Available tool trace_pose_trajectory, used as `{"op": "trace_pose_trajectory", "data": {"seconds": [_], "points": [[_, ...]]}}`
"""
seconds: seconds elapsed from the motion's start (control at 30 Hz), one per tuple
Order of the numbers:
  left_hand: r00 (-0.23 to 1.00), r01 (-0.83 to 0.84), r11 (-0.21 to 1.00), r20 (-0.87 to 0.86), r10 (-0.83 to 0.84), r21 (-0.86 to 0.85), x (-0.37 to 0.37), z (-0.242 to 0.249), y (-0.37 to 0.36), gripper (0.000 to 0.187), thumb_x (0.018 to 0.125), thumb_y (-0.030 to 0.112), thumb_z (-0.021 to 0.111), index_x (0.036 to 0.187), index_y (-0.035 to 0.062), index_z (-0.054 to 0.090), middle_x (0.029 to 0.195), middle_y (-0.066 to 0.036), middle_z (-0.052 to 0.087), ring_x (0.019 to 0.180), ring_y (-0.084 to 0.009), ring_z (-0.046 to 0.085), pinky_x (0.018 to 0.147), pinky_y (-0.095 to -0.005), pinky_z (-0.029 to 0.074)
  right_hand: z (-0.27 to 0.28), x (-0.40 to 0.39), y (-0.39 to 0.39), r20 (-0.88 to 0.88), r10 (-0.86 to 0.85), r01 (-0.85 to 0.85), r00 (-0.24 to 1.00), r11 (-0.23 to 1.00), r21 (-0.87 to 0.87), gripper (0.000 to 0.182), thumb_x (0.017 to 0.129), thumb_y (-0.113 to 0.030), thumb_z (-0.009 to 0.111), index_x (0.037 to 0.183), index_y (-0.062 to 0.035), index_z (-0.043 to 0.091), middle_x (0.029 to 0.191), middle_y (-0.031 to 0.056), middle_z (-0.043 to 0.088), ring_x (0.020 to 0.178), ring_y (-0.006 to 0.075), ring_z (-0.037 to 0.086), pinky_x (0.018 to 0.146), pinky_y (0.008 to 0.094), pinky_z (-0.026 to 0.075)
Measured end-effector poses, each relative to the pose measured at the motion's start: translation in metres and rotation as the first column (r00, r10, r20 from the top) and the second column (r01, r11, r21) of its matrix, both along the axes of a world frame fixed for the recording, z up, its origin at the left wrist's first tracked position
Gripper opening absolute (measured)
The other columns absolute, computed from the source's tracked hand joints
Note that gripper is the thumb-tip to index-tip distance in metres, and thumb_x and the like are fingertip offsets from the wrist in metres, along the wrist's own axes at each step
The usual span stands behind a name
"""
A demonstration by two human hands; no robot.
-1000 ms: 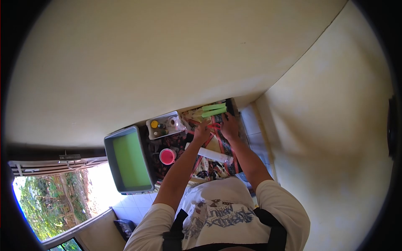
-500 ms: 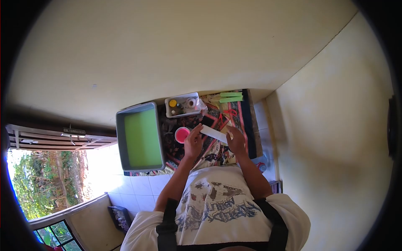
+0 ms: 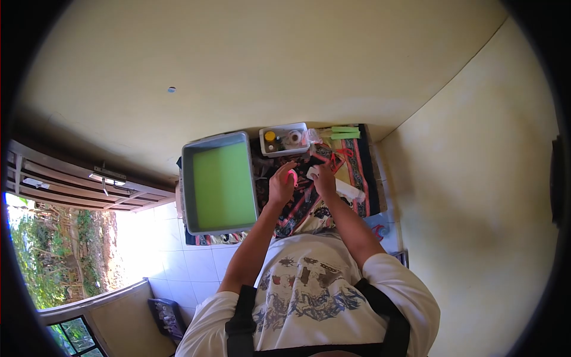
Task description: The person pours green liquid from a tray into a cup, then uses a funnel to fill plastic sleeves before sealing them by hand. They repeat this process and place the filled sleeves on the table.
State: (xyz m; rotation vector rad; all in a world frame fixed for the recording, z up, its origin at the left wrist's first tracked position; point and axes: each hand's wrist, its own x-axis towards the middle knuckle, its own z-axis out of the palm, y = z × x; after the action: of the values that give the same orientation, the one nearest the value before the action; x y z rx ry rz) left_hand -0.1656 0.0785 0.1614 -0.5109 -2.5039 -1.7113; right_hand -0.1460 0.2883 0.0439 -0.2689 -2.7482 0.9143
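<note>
Tub [image 3: 188, 190], nine o'clock: grey, green inside. Cup [image 3: 294, 177]: pink. Strips [image 3: 345, 136], two o'clock: pale green. Cloth [image 3: 360, 163]: black-red-cream print.

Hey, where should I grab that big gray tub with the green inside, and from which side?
Probably with both hands, midway along the two long rims, coming in from outside. The gray tub is wide and open-topped, and its raised edge shows all round. Whether the green inside is liquid is hard to tell, so keep it level.
</note>
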Motion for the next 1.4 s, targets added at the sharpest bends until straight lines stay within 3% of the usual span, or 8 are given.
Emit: {"op": "trace_pose_trajectory", "data": {"seconds": [0.47, 0.57, 0.73, 0.87, 0.97, 1.17, 1.27, 1.4], "points": [[0.999, 0.003, 1.0, -0.039, -0.002, 0.02, -0.002, -0.011, -0.024, 0.038, 0.088, -0.008, 0.054, 0.114, 0.0029, 0.08, 0.122, -0.021, 0.078, 0.121, -0.0401, 0.073, 0.108, -0.0437, 0.057, -0.002, -0.026, 0.017, 0.258, 0.052, -0.058, 0.965, 0.998, 0.015, 0.017, 0.089, -0.021, 0.083, 0.102, -0.0098, 0.084, 0.101, 0.0139, 0.076, 0.103, 0.037, 0.073, 0.09, 0.0512, 0.056], [0.999, -0.01, 0.994, -0.031, 0.014, 0.106, -0.014, -0.012, -0.024, 0.039, 0.089, -0.008, 0.05, 0.111, 0.0022, 0.08, 0.118, -0.021, 0.079, 0.117, -0.0392, 0.075, 0.104, -0.0423, 0.057, -0.037, -0.027, 0.027, -0.062, 0.104, -0.105, 0.993, 0.994, -0.024, 0.015, 0.09, -0.02, 0.082, 0.1, -0.0101, 0.086, 0.102, 0.0116, 0.076, 0.1, 0.036, 0.073, 0.089, 0.0492, 0.057], [0.998, -0.07, 0.987, 0.019, 0.068, 0.145, -0.019, 0.001, -0.019, 0.036, 0.09, -0.006, 0.047, 0.104, 0.0003, 0.079, 0.109, -0.02, 0.079, 0.105, -0.039, 0.076, 0.095, -0.0418, 0.058, -0.001, -0.009, 0.026, -0.041, 0.16, -0.162, 0.986, 0.985, -0.066, 0.013, 0.092, -0.017, 0.082, 0.102, -0.0104, 0.086, 0.103, 0.0106, 0.076, 0.099, 0.0327, 0.074, 0.088, 0.0446, 0.058], [0.976, -0.048, 0.93, 0.216, -0.034, 0.363, -0.022, -0.03, -0.022, 0.027, 0.091, -0.002, 0.049, 0.097, -0.0023, 0.075, 0.095, -0.015, 0.078, 0.09, -0.0259, 0.075, 0.087, -0.0345, 0.057, 0.009, -0.004, 0.022, -0.145, 0.184, -0.213, 0.972, 0.954, -0.212, 0.015, 0.089, -0.014, 0.084, 0.104, -0.0124, 0.087, 0.102, 0.0082, 0.076, 0.098, 0.0286, 0.074, 0.088, 0.0418, 0.058], [0.98, -0.064, 0.937, 0.201, -0.007, 0.342, -0.017, -0.01, -0.017, 0.026, 0.092, -0.001, 0.05, 0.097, -0.0021, 0.075, 0.091, -0.012, 0.078, 0.087, -0.0202, 0.073, 0.086, -0.0324, 0.056, 0.014, -0.003, 0.017, -0.153, 0.101, -0.136, 0.983, 0.96, -0.244, 0.014, 0.088, -0.014, 0.086, 0.103, -0.0115, 0.086, 0.102, 0.0071, 0.076, 0.092, 0.0258, 0.074, 0.086, 0.039, 0.058], [0.965, -0.045, 0.988, 0.261, 0.005, 0.15, -0.012, 0.012, -0.012, 0.028, 0.093, -0.003, 0.053, 0.105, 0.0005, 0.078, 0.098, -0.013, 0.079, 0.09, -0.0213, 0.075, 0.086, -0.0339, 0.058, 0.06, -0.008, 0.011, -0.102, 0.006, -0.047, 0.995, 0.913, -0.405, 0.022, 0.089, -0.019, 0.091, 0.103, -0.0048, 0.082, 0.091, 0.0051, 0.078, 0.077, 0.0124, 0.069, 0.072, 0.0316, 0.055], [0.99, 0.025, 0.995, 0.133, -0.038, 0.097, -0.009, 0.023, -0.011, 0.028, 0.094, -0.002, 0.062, 0.114, 0.0032, 0.079, 0.111, -0.013, 0.08, 0.096, -0.025, 0.077, 0.088, -0.0365, 0.06, 0.088, -0.008, 0.012, -0.068, 0.02, -0.044, 0.998, 0.921, -0.387, 0.02, 0.09, -0.017, 0.091, 0.103, -0.0039, 0.081, 0.087, 0.0029, 0.077, 0.072, 0.0081, 0.065, 0.067, 0.0289, 0.051], [0.995, 0.076, 0.992, 0.062, -0.082, 0.101, -0.003, 0.066, -0.01, 0.031, 0.092, 0.011, 0.081, 0.122, 0.0061, 0.08, 0.122, -0.012, 0.08, 0.102, -0.0278, 0.078, 0.091, -0.0395, 0.061, 0.15, -0.001, -0.003, -0.235, 0.022, -0.14, 0.972, 0.855, -0.5, 0.016, 0.092, -0.012, 0.089, 0.102, -0.0033, 0.079, 0.087, 0.0015, 0.077, 0.073, 0.0054, 0.063, 0.067, 0.0254, 0.051]]}}
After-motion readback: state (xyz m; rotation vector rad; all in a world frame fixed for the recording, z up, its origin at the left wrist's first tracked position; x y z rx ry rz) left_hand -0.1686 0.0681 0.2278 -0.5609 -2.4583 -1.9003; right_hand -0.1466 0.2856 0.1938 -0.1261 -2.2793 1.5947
